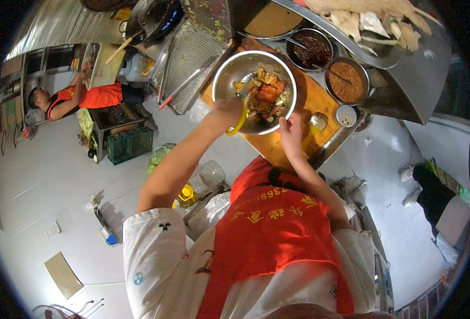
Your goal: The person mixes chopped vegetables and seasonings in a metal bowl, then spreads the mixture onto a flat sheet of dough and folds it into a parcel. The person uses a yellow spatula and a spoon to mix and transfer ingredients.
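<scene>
A round steel mixing bowl (223, 75) sits on a wooden board (318, 95) and holds browned, reddish food pieces (268, 91) with bits of green. My left hand (227, 113), slightly blurred, is over the bowl's near left edge. It grips a yellow-handled metal tool (241, 119), probably scissors, whose blade reaches into the food; the fingers hide part of it. My right hand (290, 125) pinches the bowl's near right rim. Right of it, a metal-headed utensil with a yellow handle (318, 121) lies on the board, beside a small lidded metal shaker (345, 115).
Beyond the board stand bowls of dark sauce (310, 50), reddish-brown seasoning (346, 81) and brown liquid (272, 20). A perforated metal tray (195, 60) and a lit wok burner (167, 22) are left. Another person (95, 95) works at far left; a person's dark-clad legs (426, 191) show at right.
</scene>
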`<state>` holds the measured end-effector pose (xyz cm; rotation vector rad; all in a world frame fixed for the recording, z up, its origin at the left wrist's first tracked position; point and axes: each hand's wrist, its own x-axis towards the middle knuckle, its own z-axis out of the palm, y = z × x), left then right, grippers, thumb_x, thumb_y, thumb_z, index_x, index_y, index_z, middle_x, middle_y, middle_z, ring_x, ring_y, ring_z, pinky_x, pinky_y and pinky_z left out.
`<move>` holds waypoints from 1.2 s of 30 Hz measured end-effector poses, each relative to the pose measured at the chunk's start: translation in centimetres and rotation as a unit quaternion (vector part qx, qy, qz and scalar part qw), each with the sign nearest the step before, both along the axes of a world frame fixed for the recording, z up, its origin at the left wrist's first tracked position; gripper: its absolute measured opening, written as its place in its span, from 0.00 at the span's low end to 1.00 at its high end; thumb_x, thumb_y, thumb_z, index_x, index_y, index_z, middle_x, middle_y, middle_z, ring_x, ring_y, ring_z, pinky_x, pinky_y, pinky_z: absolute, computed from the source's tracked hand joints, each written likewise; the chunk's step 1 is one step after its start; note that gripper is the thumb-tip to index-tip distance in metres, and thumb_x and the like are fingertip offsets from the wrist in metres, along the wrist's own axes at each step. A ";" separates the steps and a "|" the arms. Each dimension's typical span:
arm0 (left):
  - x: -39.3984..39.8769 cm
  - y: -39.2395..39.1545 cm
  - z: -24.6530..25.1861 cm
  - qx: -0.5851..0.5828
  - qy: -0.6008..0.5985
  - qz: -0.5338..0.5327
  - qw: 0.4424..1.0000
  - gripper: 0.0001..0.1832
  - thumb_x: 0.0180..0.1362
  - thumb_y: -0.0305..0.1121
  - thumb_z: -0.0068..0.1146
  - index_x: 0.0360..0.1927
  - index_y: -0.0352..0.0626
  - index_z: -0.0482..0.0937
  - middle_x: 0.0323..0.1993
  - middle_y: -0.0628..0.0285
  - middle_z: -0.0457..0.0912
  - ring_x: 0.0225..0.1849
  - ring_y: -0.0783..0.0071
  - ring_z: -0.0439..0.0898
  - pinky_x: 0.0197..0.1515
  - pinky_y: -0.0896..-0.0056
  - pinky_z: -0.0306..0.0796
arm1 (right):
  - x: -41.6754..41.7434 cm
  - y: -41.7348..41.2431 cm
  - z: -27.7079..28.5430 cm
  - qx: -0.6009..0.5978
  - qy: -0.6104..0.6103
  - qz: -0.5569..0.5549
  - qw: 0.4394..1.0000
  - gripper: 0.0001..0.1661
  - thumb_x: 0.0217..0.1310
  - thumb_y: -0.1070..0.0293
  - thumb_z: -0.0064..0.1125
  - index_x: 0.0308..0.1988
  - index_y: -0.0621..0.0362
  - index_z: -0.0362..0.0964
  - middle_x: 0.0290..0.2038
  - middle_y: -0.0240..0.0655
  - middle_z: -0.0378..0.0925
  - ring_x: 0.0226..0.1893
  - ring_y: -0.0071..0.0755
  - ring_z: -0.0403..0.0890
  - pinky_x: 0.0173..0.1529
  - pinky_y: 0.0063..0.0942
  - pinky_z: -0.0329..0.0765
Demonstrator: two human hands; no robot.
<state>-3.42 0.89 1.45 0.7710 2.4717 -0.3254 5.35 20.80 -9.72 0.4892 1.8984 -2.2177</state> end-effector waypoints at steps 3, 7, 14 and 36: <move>-0.7 -3.0 -0.3 -0.001 -0.074 0.082 0.994 0.08 0.49 0.30 0.50 0.28 0.36 0.78 0.25 0.53 0.81 0.26 0.63 0.82 0.26 0.59 0.75 | 0.4 -0.2 0.7 -0.011 -0.004 0.000 1.000 0.11 0.67 0.71 0.48 0.45 0.64 0.58 0.35 0.35 0.67 0.30 0.23 0.73 0.33 0.22 0.77; -1.7 -2.1 -3.6 -0.035 -0.254 0.148 0.955 0.12 0.47 0.28 0.50 0.33 0.36 0.82 0.33 0.50 0.82 0.36 0.54 0.82 0.36 0.59 0.75 | 2.9 -1.6 1.0 -0.058 -0.005 -0.024 0.998 0.11 0.65 0.71 0.51 0.40 0.63 0.57 0.37 0.36 0.66 0.30 0.23 0.73 0.33 0.23 0.77; 0.6 -3.8 -14.4 -0.059 -0.048 0.006 0.997 0.23 0.56 0.43 0.53 0.51 0.37 0.75 0.45 0.44 0.80 0.40 0.52 0.81 0.42 0.62 0.75 | 3.9 -2.3 -1.4 0.021 0.027 0.064 0.997 0.12 0.65 0.71 0.51 0.41 0.63 0.57 0.34 0.35 0.69 0.31 0.25 0.76 0.34 0.24 0.78; -4.3 1.2 -7.9 -0.077 -0.277 0.115 0.951 0.12 0.47 0.37 0.60 0.27 0.37 0.79 0.28 0.52 0.81 0.28 0.61 0.80 0.29 0.63 0.74 | 3.3 -2.9 -0.3 -0.087 0.008 0.007 0.996 0.15 0.64 0.73 0.53 0.48 0.64 0.60 0.37 0.37 0.73 0.36 0.26 0.77 0.37 0.26 0.74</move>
